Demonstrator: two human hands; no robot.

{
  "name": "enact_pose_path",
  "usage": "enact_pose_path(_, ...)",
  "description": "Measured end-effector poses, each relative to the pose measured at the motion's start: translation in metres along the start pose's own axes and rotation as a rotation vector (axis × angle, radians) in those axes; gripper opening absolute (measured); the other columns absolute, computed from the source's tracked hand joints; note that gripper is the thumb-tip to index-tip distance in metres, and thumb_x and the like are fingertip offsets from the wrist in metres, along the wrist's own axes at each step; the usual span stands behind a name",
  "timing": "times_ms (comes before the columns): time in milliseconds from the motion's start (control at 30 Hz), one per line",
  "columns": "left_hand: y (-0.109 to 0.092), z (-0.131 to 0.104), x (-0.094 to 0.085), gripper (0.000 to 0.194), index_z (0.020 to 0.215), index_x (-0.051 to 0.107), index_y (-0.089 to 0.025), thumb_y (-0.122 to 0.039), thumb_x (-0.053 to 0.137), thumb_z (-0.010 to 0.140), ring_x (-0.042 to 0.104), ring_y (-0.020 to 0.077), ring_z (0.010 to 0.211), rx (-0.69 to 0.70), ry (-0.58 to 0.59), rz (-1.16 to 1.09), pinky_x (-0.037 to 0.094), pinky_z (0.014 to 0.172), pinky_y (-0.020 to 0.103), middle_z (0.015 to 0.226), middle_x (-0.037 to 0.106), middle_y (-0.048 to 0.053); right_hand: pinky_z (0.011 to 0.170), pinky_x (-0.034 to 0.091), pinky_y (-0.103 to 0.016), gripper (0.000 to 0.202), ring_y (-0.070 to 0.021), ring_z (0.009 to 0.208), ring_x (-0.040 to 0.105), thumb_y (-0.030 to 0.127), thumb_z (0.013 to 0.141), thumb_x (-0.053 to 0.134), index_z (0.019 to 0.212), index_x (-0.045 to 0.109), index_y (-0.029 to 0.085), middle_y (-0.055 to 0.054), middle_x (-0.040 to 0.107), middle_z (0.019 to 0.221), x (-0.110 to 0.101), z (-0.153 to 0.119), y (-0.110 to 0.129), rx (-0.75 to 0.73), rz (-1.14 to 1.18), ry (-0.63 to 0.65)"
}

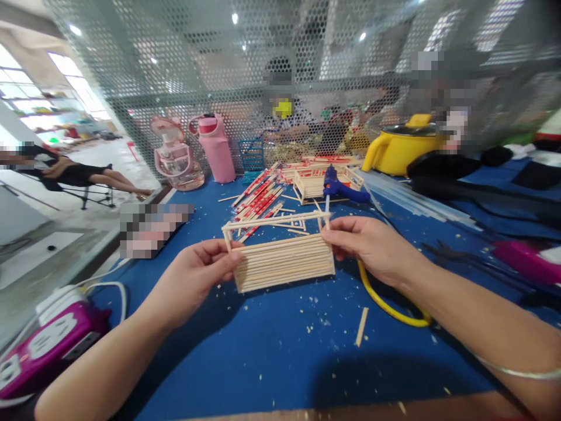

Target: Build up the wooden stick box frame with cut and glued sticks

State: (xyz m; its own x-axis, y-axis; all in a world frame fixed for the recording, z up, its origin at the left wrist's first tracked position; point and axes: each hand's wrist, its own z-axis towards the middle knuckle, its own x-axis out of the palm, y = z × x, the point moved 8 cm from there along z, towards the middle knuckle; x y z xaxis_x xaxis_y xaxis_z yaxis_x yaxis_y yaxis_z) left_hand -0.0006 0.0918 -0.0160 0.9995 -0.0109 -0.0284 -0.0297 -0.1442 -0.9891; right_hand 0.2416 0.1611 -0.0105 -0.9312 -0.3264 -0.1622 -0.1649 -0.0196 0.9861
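A small frame of wooden sticks (284, 263) is held up over the blue table, with a wall of stacked sticks below and one rail above an open gap. My left hand (193, 275) pinches its left end between thumb and fingers. At the other end, my right hand (368, 242) grips the right corner post. Just behind the frame rests a blue glue gun (339, 188), a pale glue stick jutting from it. Near it lies a second stick frame (307, 186). Loose sticks with red paper wrappers (260, 196) are spread behind my left hand.
Bottles, a pink one (217, 149) and a clear one (177, 161), stand at the back by a perforated metal screen (210, 64). A yellow pot (403, 149) and clear glue sticks (421, 199) are at right. A purple power strip (52, 345) sits at left. People are beyond.
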Motion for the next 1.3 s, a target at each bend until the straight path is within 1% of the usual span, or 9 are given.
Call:
enact_pose_path(267, -0.004, 0.002, 0.000, 0.016, 0.073, 0.070, -0.018, -0.034, 0.074, 0.072, 0.058, 0.0079, 0.060, 0.043, -0.023, 0.020, 0.043, 0.056, 0.015, 0.069, 0.068, -0.002, 0.052, 0.044, -0.026, 0.017, -0.0107, 0.056, 0.054, 0.033, 0.072, 0.071, 0.071, 0.066, 0.018, -0.001, 0.062, 0.066, 0.000, 0.002, 0.000, 0.008, 0.024, -0.003)
enact_pose_path(333, -0.002, 0.002, 0.000, 0.018, 0.076, 0.070, -0.018, -0.036, 0.072, 0.073, 0.059, 0.0087, 0.061, 0.048, -0.010, 0.002, 0.044, 0.056, 0.016, 0.070, 0.068, -0.001, 0.052, 0.043, -0.027, 0.015, -0.0110, 0.056, 0.053, 0.032, 0.072, 0.071, 0.070, 0.065, 0.018, 0.000, 0.062, 0.065, -0.001, 0.002, 0.000, 0.010, 0.031, -0.010)
enact_pose_path(467, 0.000, 0.003, 0.003, 0.023, 0.083, 0.072, -0.019, -0.041, 0.067, 0.078, 0.063, 0.0119, 0.070, 0.027, 0.044, -0.046, 0.050, 0.068, 0.020, 0.077, 0.071, 0.002, 0.052, 0.042, -0.026, 0.015, -0.0098, 0.055, 0.051, 0.031, 0.071, 0.072, 0.069, 0.065, 0.018, 0.000, 0.060, 0.064, -0.001, 0.002, -0.002, 0.017, 0.044, -0.014)
enact_pose_path(567, 0.002, 0.004, 0.002, 0.024, 0.087, 0.073, -0.020, -0.041, 0.067, 0.078, 0.062, 0.0116, 0.070, 0.004, 0.034, -0.022, 0.050, 0.069, 0.020, 0.080, 0.072, 0.002, 0.052, 0.042, -0.024, 0.015, -0.0090, 0.055, 0.051, 0.031, 0.071, 0.072, 0.073, 0.066, 0.018, 0.000, 0.061, 0.065, -0.001, 0.003, -0.004, 0.040, 0.097, -0.015)
enact_pose_path(700, 0.005, 0.005, -0.002, 0.028, 0.091, 0.072, -0.020, -0.044, 0.067, 0.077, 0.063, 0.0130, 0.072, -0.018, 0.010, 0.008, 0.051, 0.071, 0.022, 0.084, 0.073, 0.002, 0.049, 0.041, -0.023, 0.015, -0.0105, 0.057, 0.053, 0.031, 0.074, 0.062, 0.073, 0.068, 0.017, -0.001, 0.060, 0.064, 0.003, 0.002, -0.004, 0.069, 0.242, 0.038)
enact_pose_path(867, 0.009, 0.005, -0.002, 0.032, 0.097, 0.071, -0.020, -0.045, 0.065, 0.079, 0.064, 0.0165, 0.082, -0.032, 0.030, 0.022, 0.050, 0.077, 0.026, 0.091, 0.072, 0.003, 0.047, 0.041, -0.022, 0.011, -0.0108, 0.056, 0.053, 0.025, 0.070, 0.061, 0.073, 0.068, 0.017, -0.001, 0.061, 0.063, 0.004, 0.001, -0.001, 0.058, 0.294, 0.034)
enact_pose_path(1000, 0.010, 0.005, -0.003, 0.031, 0.097, 0.071, -0.021, -0.045, 0.065, 0.079, 0.062, 0.0149, 0.079, -0.032, 0.025, 0.010, 0.049, 0.074, 0.024, 0.088, 0.071, 0.002, 0.048, 0.042, -0.022, 0.010, -0.0095, 0.053, 0.052, 0.028, 0.070, 0.067, 0.073, 0.066, 0.018, 0.001, 0.060, 0.060, 0.003, 0.000, -0.003, 0.078, 0.223, -0.014)
enact_pose_path(1200, 0.008, 0.006, 0.002, 0.027, 0.090, 0.072, -0.019, -0.043, 0.066, 0.078, 0.050, 0.0079, 0.059, -0.019, 0.045, -0.105, 0.043, 0.056, 0.016, 0.065, 0.061, -0.003, 0.048, 0.043, -0.022, 0.017, -0.0095, 0.054, 0.052, 0.034, 0.075, 0.066, 0.072, 0.066, 0.017, 0.001, 0.059, 0.060, 0.007, 0.001, -0.003, 0.062, 0.169, 0.023)
enact_pose_path(1300, 0.008, 0.006, 0.004, 0.027, 0.093, 0.072, -0.020, -0.042, 0.068, 0.077, 0.050, 0.0075, 0.057, -0.031, 0.052, -0.159, 0.045, 0.057, 0.016, 0.061, 0.058, -0.004, 0.049, 0.043, -0.022, 0.019, -0.0090, 0.054, 0.052, 0.036, 0.074, 0.067, 0.072, 0.065, 0.017, 0.001, 0.058, 0.061, 0.005, 0.002, -0.004, 0.058, 0.141, 0.012)
